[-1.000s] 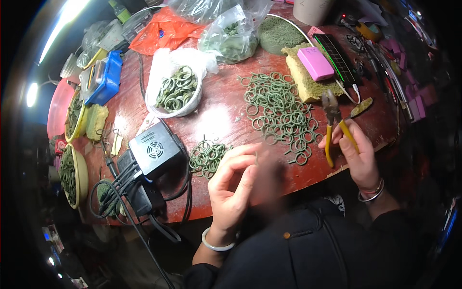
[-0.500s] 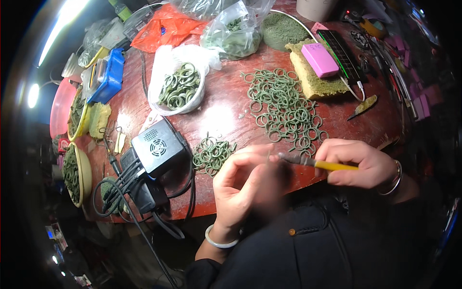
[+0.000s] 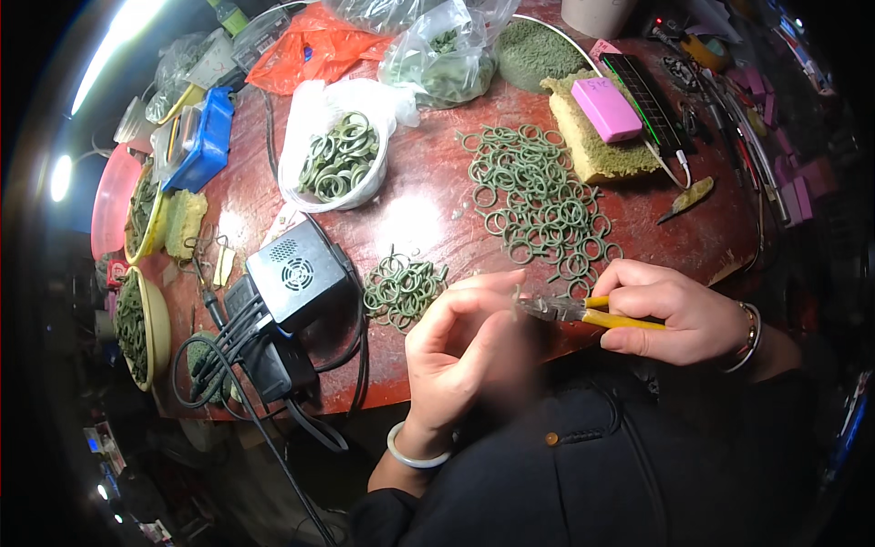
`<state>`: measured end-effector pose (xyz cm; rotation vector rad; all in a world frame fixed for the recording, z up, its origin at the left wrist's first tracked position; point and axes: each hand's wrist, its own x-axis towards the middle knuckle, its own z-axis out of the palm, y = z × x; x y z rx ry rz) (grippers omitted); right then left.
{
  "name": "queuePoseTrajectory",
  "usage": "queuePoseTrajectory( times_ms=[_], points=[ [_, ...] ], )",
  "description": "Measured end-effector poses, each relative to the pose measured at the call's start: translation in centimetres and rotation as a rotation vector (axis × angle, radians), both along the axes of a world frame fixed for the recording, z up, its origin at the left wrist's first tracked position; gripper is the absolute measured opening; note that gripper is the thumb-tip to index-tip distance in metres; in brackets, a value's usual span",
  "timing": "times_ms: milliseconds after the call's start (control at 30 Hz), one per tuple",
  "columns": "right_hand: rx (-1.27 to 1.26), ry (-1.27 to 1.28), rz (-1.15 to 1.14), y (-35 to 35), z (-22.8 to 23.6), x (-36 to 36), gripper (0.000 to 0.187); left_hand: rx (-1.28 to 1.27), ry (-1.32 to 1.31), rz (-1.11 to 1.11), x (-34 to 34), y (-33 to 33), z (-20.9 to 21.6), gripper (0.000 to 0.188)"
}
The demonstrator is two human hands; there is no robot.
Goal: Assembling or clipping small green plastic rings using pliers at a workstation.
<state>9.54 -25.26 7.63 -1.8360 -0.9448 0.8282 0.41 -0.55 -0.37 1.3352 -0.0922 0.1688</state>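
Observation:
My left hand (image 3: 453, 339) pinches a small green ring (image 3: 517, 303) between thumb and fingertips, seen nearly edge-on and hard to make out. A pair of pliers (image 3: 563, 309) with yellow handles is gripped in my right hand (image 3: 670, 310). Their metal jaws reach the ring at my left fingertips, and the two handles stand slightly apart. Just left of my left hand lies a small heap of green rings (image 3: 404, 290). Beyond the pliers, a larger spread of loose green rings (image 3: 538, 196) covers part of the red table (image 3: 428, 164).
A white lined tub (image 3: 378, 187) holds thicker green rings. Left of the small heap sits a black box (image 3: 296, 273) with bundled cables. At the right, a pink box (image 3: 606, 109) rests on a yellow sponge (image 3: 583, 164). Bowls of green pieces (image 3: 157, 333) stand far left.
The pliers have turned so both yellow handles show, now spread apart. Their jaws have shifted slightly left toward my left fingertips. My left hand has barely moved.

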Motion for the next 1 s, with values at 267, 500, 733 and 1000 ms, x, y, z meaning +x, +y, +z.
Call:
queuePoseTrajectory(
  times_ms=[267, 500, 733, 1000],
  points=[
    [0.016, -0.034, 0.02, -0.1, -0.1, 0.4, 0.02, -0.015, 0.021, -0.031, 0.0, 0.0, -0.1, 0.013],
    [-0.008, -0.095, 0.099, -0.1, -0.2, 1.1, 0.023, 0.038, -0.003, -0.036, 0.1, 0.2, -0.1, 0.013],
    [0.112, -0.109, 0.046, -0.2, -1.1, 0.9, 0.022, 0.006, -0.004, 0.1, 0.0, -0.2, -0.5, 0.011],
    [0.18, -0.273, -0.166, 4.6, -1.7, -0.9, 0.024, 0.08, -0.008, 0.128, -0.2, -0.6, -0.5, 0.015]
  ],
)
